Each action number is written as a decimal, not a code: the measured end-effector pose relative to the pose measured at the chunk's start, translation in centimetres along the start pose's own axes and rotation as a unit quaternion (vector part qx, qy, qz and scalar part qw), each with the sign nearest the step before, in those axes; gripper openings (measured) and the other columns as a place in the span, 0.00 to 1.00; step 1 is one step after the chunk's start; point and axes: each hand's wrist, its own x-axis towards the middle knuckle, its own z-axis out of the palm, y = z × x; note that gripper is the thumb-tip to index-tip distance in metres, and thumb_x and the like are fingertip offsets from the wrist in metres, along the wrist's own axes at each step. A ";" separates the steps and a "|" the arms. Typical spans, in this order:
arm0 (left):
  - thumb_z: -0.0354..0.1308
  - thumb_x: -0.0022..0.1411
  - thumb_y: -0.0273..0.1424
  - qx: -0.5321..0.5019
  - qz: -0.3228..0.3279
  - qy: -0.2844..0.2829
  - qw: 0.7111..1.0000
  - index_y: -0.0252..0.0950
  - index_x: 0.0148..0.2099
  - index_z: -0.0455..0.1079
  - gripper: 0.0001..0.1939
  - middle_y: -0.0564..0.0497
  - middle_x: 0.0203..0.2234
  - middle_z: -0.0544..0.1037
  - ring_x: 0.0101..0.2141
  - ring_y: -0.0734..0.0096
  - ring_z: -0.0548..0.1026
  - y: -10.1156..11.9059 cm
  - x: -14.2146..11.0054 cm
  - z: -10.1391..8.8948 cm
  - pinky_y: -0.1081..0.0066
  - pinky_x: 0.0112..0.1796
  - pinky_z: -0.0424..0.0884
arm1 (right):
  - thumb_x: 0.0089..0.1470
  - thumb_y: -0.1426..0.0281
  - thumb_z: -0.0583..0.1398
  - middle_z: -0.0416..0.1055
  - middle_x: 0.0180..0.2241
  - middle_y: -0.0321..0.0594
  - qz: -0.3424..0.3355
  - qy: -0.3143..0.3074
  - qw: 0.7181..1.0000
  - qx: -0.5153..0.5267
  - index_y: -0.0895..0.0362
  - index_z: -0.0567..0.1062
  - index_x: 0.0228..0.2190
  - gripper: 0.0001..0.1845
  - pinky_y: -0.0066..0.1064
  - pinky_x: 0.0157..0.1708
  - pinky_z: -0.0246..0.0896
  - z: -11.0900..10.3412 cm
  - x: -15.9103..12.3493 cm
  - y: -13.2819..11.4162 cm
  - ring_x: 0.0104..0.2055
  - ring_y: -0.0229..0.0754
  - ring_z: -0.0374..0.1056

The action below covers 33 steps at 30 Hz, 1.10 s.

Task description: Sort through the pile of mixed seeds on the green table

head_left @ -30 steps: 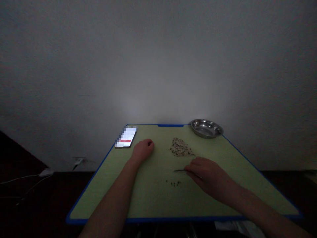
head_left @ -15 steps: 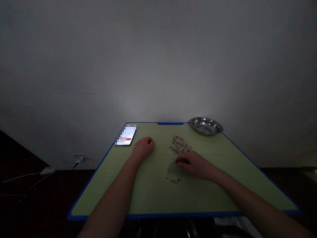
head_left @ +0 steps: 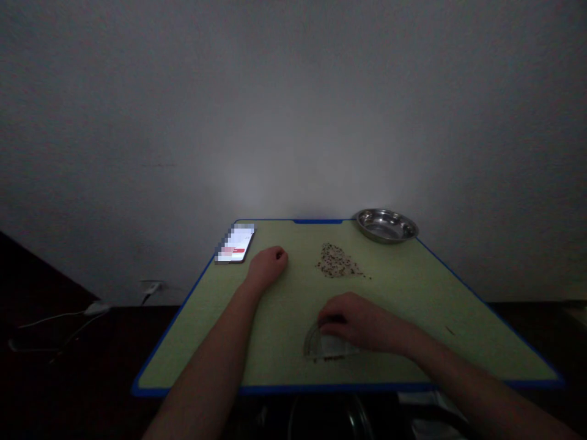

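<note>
My right hand (head_left: 358,322) pinches a clear plastic protractor (head_left: 314,343) low over the near middle of the table. Part of the protractor is hidden behind the fingers. Small dark beans (head_left: 334,359) lie in a short row along its near edge. Farther back is a spread pile of pale grains mixed with dark beans (head_left: 337,261), apart from both hands. To the left of that pile, my left hand (head_left: 269,267) rests on the table in a loose fist; whether anything is inside it cannot be seen.
The green table (head_left: 275,360) has a blue rim and stands against a grey wall. At its back right corner sits a shiny metal bowl (head_left: 387,226). A lit phone (head_left: 236,243) lies at the back left. White cables (head_left: 52,319) run along the floor at left.
My right hand has drawn the protractor toward me, away from the pile, to the row of dark beans. The left hand stays in place. The view has shifted slightly.
</note>
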 end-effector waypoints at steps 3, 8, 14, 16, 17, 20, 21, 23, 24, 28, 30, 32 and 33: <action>0.45 0.60 0.37 -0.003 -0.006 -0.004 1.000 0.37 0.38 0.73 0.16 0.46 0.34 0.78 0.34 0.67 0.72 0.0 0.0 0.0 0.72 0.32 0.62 | 0.54 0.71 0.58 0.76 0.30 0.37 0.001 -0.013 1.000 -0.001 0.55 0.78 0.32 0.08 0.26 0.32 0.58 0.3 -0.6 -0.5 0.30 0.37 0.68; 0.45 0.59 0.37 0.001 -0.007 -0.008 1.000 0.37 0.38 0.73 0.16 0.46 0.33 0.78 0.33 0.67 0.72 0.1 0.0 0.0 0.71 0.33 0.63 | 0.53 0.70 0.59 0.77 0.31 0.37 0.002 -0.019 1.000 0.004 0.53 0.78 0.33 0.08 0.27 0.34 0.60 0.9 -1.7 -0.9 0.32 0.38 0.70; 0.45 0.59 0.37 0.001 0.003 0.001 1.000 0.37 0.37 0.73 0.16 0.47 0.33 0.78 0.33 0.66 0.72 -0.2 0.1 0.2 0.71 0.31 0.62 | 0.54 0.71 0.57 0.77 0.30 0.36 0.012 -0.023 0.999 0.036 0.54 0.78 0.32 0.08 0.26 0.32 0.60 0.8 -2.3 -1.0 0.29 0.36 0.69; 0.45 0.59 0.37 0.001 0.007 0.002 1.000 0.37 0.37 0.73 0.16 0.47 0.32 0.78 0.33 0.67 0.72 -0.2 0.1 0.2 0.71 0.31 0.62 | 0.53 0.72 0.57 0.77 0.29 0.35 0.014 -0.033 0.998 0.057 0.54 0.78 0.32 0.09 0.25 0.30 0.59 0.6 -2.4 -1.2 0.29 0.36 0.69; 0.45 0.59 0.37 0.002 0.006 0.002 1.000 0.37 0.37 0.73 0.16 0.47 0.32 0.78 0.33 0.67 0.72 -0.2 0.1 0.2 0.72 0.31 0.61 | 0.53 0.72 0.57 0.77 0.29 0.35 0.016 -0.036 0.997 0.064 0.55 0.78 0.32 0.09 0.24 0.30 0.59 0.5 -2.4 -1.3 0.29 0.36 0.69; 0.45 0.59 0.37 0.003 0.004 0.002 1.000 0.37 0.37 0.73 0.16 0.47 0.33 0.78 0.33 0.67 0.72 -0.2 0.1 0.2 0.71 0.31 0.62 | 0.53 0.72 0.57 0.76 0.30 0.36 0.022 -0.035 0.997 0.071 0.55 0.78 0.32 0.09 0.24 0.30 0.59 0.2 -2.5 -1.5 0.30 0.36 0.69; 0.45 0.59 0.37 0.004 0.003 0.001 1.000 0.37 0.37 0.73 0.17 0.47 0.33 0.78 0.33 0.66 0.72 -0.1 0.0 0.2 0.71 0.31 0.62 | 0.53 0.72 0.57 0.76 0.30 0.36 0.024 -0.033 0.997 0.072 0.55 0.78 0.32 0.09 0.25 0.31 0.59 0.2 -2.6 -1.6 0.30 0.36 0.69; 0.44 0.59 0.38 0.003 0.002 -0.001 1.000 0.37 0.37 0.73 0.17 0.46 0.33 0.77 0.33 0.66 0.72 0.0 0.0 0.1 0.71 0.32 0.62 | 0.53 0.72 0.57 0.76 0.30 0.36 0.027 -0.033 0.996 0.076 0.55 0.78 0.32 0.09 0.25 0.31 0.59 0.1 -2.7 -1.6 0.31 0.36 0.69; 0.44 0.59 0.37 0.002 0.002 -0.002 1.000 0.37 0.37 0.73 0.17 0.46 0.33 0.77 0.33 0.66 0.72 0.0 0.0 0.0 0.71 0.32 0.62 | 0.53 0.72 0.57 0.76 0.29 0.36 0.028 -0.035 0.996 0.078 0.55 0.78 0.32 0.09 0.25 0.31 0.59 0.1 -2.8 -1.6 0.31 0.36 0.69; 0.45 0.59 0.37 0.003 0.000 -0.007 1.000 0.37 0.37 0.73 0.17 0.46 0.33 0.78 0.33 0.66 0.72 0.1 0.0 -0.1 0.71 0.32 0.61 | 0.53 0.71 0.57 0.76 0.30 0.36 0.032 -0.039 0.996 0.074 0.54 0.78 0.32 0.09 0.25 0.31 0.59 0.3 -3.1 -1.7 0.30 0.36 0.69; 0.45 0.59 0.37 0.004 -0.002 -0.010 1.000 0.36 0.37 0.73 0.17 0.46 0.32 0.78 0.33 0.66 0.72 0.1 0.0 -0.1 0.71 0.31 0.61 | 0.53 0.70 0.57 0.76 0.30 0.37 0.032 -0.038 0.996 0.072 0.55 0.78 0.32 0.08 0.25 0.31 0.58 0.2 -3.2 -2.0 0.31 0.37 0.68; 0.45 0.59 0.37 0.004 -0.005 -0.011 1.000 0.36 0.36 0.72 0.16 0.47 0.32 0.77 0.32 0.66 0.72 0.1 0.1 -0.1 0.71 0.30 0.60 | 0.53 0.69 0.58 0.76 0.30 0.37 0.032 -0.038 0.996 0.074 0.56 0.78 0.33 0.08 0.25 0.31 0.58 -0.2 -3.4 -2.3 0.31 0.37 0.68; 0.45 0.59 0.37 0.003 -0.005 -0.010 1.000 0.36 0.36 0.72 0.16 0.47 0.32 0.77 0.32 0.66 0.72 0.1 0.1 -0.2 0.71 0.30 0.60 | 0.53 0.69 0.57 0.76 0.31 0.37 0.034 -0.033 0.996 0.074 0.56 0.77 0.33 0.08 0.25 0.31 0.58 -0.5 -3.6 -2.4 0.32 0.37 0.68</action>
